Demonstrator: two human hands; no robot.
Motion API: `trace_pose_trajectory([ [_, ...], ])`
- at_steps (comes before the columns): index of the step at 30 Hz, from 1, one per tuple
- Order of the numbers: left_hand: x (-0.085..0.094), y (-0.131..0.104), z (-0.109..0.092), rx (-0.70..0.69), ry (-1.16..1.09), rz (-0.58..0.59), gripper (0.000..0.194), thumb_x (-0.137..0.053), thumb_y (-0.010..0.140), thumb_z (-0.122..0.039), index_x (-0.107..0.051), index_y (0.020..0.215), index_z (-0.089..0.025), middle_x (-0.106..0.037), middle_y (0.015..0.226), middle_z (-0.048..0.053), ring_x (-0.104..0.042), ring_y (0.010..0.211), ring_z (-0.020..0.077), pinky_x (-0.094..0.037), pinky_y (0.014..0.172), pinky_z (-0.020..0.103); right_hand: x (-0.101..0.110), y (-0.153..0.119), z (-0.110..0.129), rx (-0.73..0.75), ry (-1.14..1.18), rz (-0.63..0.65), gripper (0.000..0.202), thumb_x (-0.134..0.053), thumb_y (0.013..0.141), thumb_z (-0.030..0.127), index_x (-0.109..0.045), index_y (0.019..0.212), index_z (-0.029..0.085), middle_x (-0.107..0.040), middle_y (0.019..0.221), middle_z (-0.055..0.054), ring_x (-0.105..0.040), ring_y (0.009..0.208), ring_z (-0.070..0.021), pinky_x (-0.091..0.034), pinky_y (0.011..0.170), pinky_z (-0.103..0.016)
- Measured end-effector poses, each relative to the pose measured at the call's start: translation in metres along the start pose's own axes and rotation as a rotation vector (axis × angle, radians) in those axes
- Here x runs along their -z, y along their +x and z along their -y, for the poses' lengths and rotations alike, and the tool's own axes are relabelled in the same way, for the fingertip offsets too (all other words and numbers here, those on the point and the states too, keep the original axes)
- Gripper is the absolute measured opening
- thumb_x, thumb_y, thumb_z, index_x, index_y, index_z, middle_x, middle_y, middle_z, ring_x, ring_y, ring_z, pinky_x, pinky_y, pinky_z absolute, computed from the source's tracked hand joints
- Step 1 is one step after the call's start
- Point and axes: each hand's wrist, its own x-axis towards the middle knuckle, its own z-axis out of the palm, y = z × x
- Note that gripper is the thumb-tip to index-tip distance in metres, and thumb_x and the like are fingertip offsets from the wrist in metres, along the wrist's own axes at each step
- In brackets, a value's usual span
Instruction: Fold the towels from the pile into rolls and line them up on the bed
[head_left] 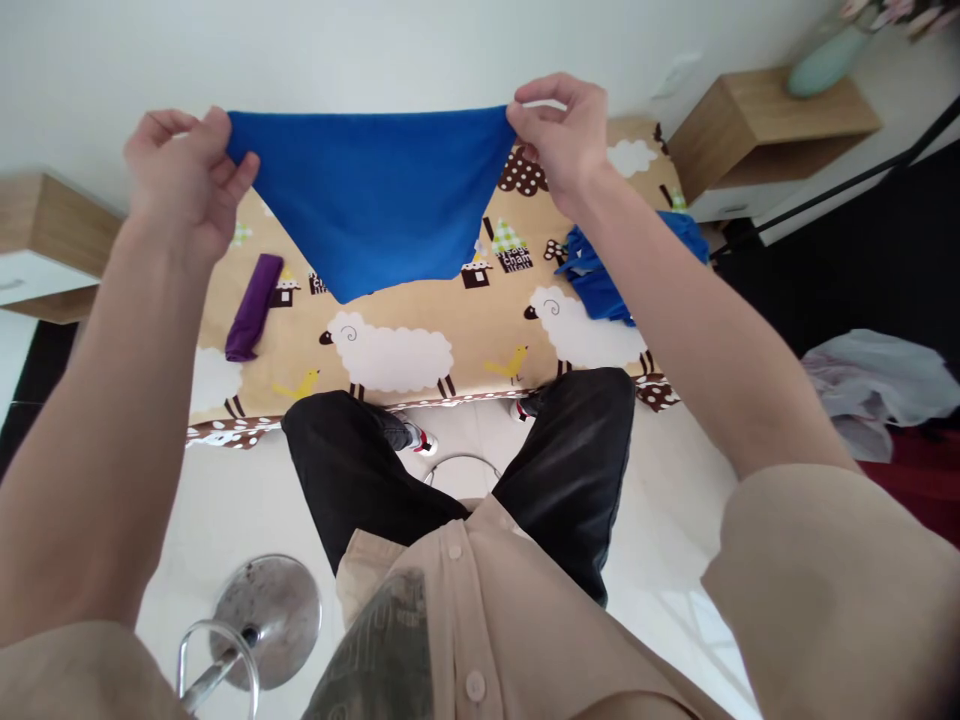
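The person's beige shirt (517, 610) is filling the nearest part of the view, and black trousers (577, 450) are showing beyond it, the knees spreading apart. Both bare forearms are slanting forward from short sleeves, the right one angling inward across the view, the left one running more nearly straight ahead. The left hand (184, 175) is turning its thumb side inward, its fingers pinching one top corner of a blue cloth (375, 190) and the lower fingers curling loosely under that grip. The right hand (562, 135) is mirroring it, thumb and forefinger closing on the opposite corner, the forefinger arching above the thumb. Between them the blue cloth is hanging above the bench (420, 415), its top edge stretching nearly straight and its lower edge sagging unevenly; whether that edge is touching the bench, I cannot tell. On the bench's sheep-print cover, a purple roll (255, 307) is lying to the left, and a crumpled blue bundle (600, 270) is resting to the right, partly hiding behind the right forearm. Farther off, a wooden cabinet (780, 130) is standing at the right, carrying a pale green vase (825, 65).
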Motion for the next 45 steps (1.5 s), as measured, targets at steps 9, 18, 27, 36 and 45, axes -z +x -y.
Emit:
trace_pose_trajectory([
  [9,0.003,-0.042,0.011,0.146,0.072,-0.006,0.022,-0.079,0.088,-0.014,-0.060,0.098,-0.016,-0.067,0.083,-0.006,-0.056,0.079,0.0064,-0.055,0.118,0.045,0.015,-0.052,-0.008,0.083,-0.068,-0.135,0.041,-0.087,0.072,0.066,-0.059,0.077,0.036,-0.068,0.071,0.005,-0.056,0.069,-0.0190,-0.049,0.067,-0.043],
  [18,0.010,-0.082,0.009,0.224,0.180,0.021,0.017,-0.076,0.092,-0.006,-0.071,0.109,-0.003,-0.070,0.093,0.003,-0.069,0.110,0.0185,-0.056,0.108,0.056,0.050,-0.092,-0.007,-0.051,-0.135,-0.080,0.056,-0.087,0.057,0.082,-0.068,0.080,0.035,-0.076,0.089,-0.004,-0.071,0.096,-0.0349,-0.060,0.081,-0.058],
  [27,0.007,-0.064,0.045,0.364,0.144,0.007,0.017,-0.078,0.086,0.004,-0.070,0.101,0.003,-0.071,0.092,0.006,-0.071,0.111,0.0225,-0.064,0.096,0.049,0.073,-0.107,-0.047,-0.143,-0.177,0.010,0.046,-0.094,0.057,0.070,-0.071,0.078,0.037,-0.078,0.092,-0.007,-0.072,0.105,-0.0413,-0.060,0.084,-0.066],
  [36,-0.022,0.031,0.100,0.115,0.306,-0.005,0.032,-0.080,0.091,-0.012,-0.067,0.119,-0.001,-0.070,0.090,0.002,-0.066,0.082,0.0102,-0.054,0.110,0.053,0.017,-0.014,-0.094,-0.027,-0.233,-0.117,0.039,-0.077,0.078,0.077,-0.066,0.101,0.047,-0.078,0.107,0.003,-0.061,0.119,-0.0283,-0.052,0.098,-0.051],
  [45,0.056,-0.031,0.206,-0.181,0.405,0.083,0.057,-0.089,0.079,-0.053,-0.077,0.114,-0.010,-0.077,0.096,0.007,-0.071,0.093,0.0175,-0.058,0.095,0.036,0.011,-0.105,-0.155,0.014,-0.248,-0.071,0.044,-0.076,0.088,0.061,-0.061,0.106,0.024,-0.072,0.107,-0.009,-0.069,0.113,-0.0253,-0.056,0.102,-0.047],
])
